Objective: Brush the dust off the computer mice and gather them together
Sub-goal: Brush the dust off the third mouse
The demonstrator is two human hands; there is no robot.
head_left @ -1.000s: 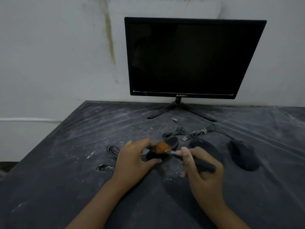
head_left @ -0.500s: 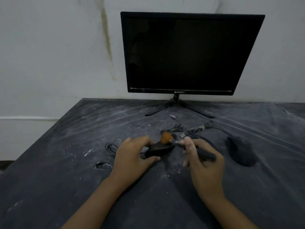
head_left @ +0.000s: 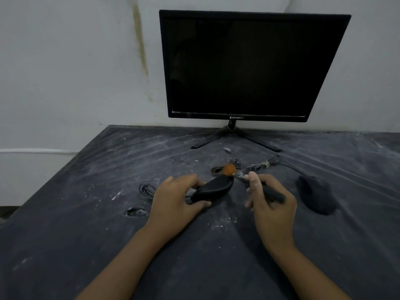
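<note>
My left hand (head_left: 175, 201) grips a black computer mouse (head_left: 214, 188), tilted with its front end raised to the right. My right hand (head_left: 270, 204) holds a brush (head_left: 240, 176) by its dark handle. The orange bristles (head_left: 229, 169) sit at the mouse's raised front tip. A second black mouse (head_left: 315, 197) lies flat on the dusty cloth to the right of my right hand, its cable running back toward the monitor.
A dark dusty cloth (head_left: 86, 234) covers the table. A black monitor (head_left: 249, 66) stands at the back on a splayed stand (head_left: 233, 135). Coiled cables (head_left: 257, 165) lie behind my hands, another coil (head_left: 147, 189) to the left, near a small dent (head_left: 136, 211).
The brush head has swept from the mouse's middle up to its front tip. The mouse stays in my left hand. The view has shifted slightly.
</note>
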